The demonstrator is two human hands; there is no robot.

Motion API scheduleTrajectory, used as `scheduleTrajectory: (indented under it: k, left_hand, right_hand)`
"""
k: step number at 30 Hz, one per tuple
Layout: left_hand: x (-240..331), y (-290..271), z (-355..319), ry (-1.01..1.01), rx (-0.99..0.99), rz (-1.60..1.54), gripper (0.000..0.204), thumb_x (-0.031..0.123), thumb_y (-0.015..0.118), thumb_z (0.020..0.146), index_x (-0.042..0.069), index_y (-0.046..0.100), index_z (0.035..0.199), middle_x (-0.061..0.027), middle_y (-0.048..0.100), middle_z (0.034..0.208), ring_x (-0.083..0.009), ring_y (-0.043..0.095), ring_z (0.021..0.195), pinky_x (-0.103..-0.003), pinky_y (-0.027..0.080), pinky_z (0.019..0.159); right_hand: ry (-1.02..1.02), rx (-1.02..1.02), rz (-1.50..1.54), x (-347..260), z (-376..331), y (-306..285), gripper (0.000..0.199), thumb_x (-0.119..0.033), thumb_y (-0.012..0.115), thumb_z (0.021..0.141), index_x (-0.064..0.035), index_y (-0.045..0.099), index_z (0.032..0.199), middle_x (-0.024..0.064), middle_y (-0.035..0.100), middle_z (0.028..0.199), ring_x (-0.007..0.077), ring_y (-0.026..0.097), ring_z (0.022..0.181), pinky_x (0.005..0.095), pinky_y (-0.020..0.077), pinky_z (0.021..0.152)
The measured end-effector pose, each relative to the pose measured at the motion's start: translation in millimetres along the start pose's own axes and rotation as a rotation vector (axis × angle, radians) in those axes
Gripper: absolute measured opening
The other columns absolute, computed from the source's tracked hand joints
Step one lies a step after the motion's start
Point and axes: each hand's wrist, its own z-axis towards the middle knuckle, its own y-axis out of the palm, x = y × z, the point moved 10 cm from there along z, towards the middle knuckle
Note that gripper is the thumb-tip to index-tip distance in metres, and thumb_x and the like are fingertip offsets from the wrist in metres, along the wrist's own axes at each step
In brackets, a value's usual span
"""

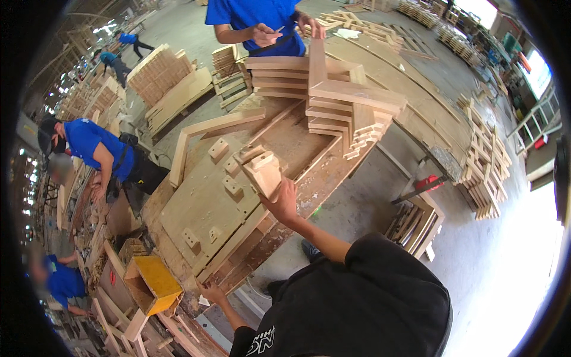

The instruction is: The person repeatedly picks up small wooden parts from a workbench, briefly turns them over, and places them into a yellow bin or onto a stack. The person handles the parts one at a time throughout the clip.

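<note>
My right hand is closed on the near edge of a pale wooden block, which has smaller pieces on top, at the right end of a jig board. My left hand is at the bench's near left corner, its fingers bent around the end of a long wooden rail. The rail lies along the board's near edge. Several small drilled blocks stand on the board. Beyond it lies an angled wooden frame piece.
A stack of angled wooden frames fills the bench's far right. Across it stands a co-worker in blue, hands raised over the frames. A yellow-sided wooden box is at left. Two more people in blue work at left; frames are stacked on the floor.
</note>
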Motion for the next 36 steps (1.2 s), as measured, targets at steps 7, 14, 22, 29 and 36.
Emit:
scheduleTrajectory:
  k: [7,14,22,29,36]
  left_hand:
    - [-14,3,-1,-0.063,-0.007,0.077,0.067,0.031,0.075,0.080,-0.005,0.048,0.130,-0.0229,0.062,0.114,-0.0311,0.061,0.099,-0.039,0.049,0.082]
    - [-22,-3,-1,-0.037,0.015,0.160,0.061,0.029,0.073,0.083,-0.007,0.050,0.127,-0.0232,0.062,0.113,-0.0311,0.063,0.095,-0.038,0.050,0.079]
    - [-18,10,-1,-0.093,-0.052,0.085,0.056,0.021,0.070,0.084,-0.006,0.049,0.129,-0.0221,0.064,0.109,-0.0284,0.064,0.090,-0.036,0.051,0.075]
    - [-18,-2,-9,-0.130,-0.003,0.185,0.062,0.031,0.073,0.082,-0.007,0.051,0.126,-0.0225,0.062,0.111,-0.0319,0.063,0.093,-0.039,0.052,0.076]
    - [18,-7,-4,0.207,0.041,0.122,0.049,0.017,0.066,0.086,-0.006,0.051,0.126,-0.0213,0.058,0.122,-0.0312,0.061,0.098,-0.037,0.049,0.083]
  right_hand:
    - [-0.044,-0.180,-0.010,2,-6,-30,0.066,-0.038,0.074,0.075,-0.0027,0.048,0.123,0.0191,0.054,0.116,0.0360,0.044,0.116,0.0467,0.0331,0.100]
    - [0.099,-0.424,0.069,10,11,-61,0.052,-0.030,0.071,0.075,-0.0043,0.053,0.117,0.0174,0.066,0.090,0.0331,0.063,0.083,0.0450,0.0493,0.078]
    - [0.236,-0.001,0.339,21,309,-283,0.026,-0.012,0.052,0.087,0.0031,0.058,0.108,0.0115,0.070,0.092,0.0155,0.064,0.073,0.0270,0.0509,0.063]
    - [0.111,-0.345,0.431,-5,260,-195,0.051,-0.014,0.056,0.086,0.0006,0.044,0.133,0.0126,0.069,0.092,0.0172,0.065,0.077,0.0299,0.0525,0.074]
    - [-0.138,-0.447,0.184,-76,83,-100,0.073,-0.038,0.071,0.081,0.0020,0.042,0.135,0.0199,0.059,0.113,0.0302,0.057,0.105,0.0415,0.0459,0.089]
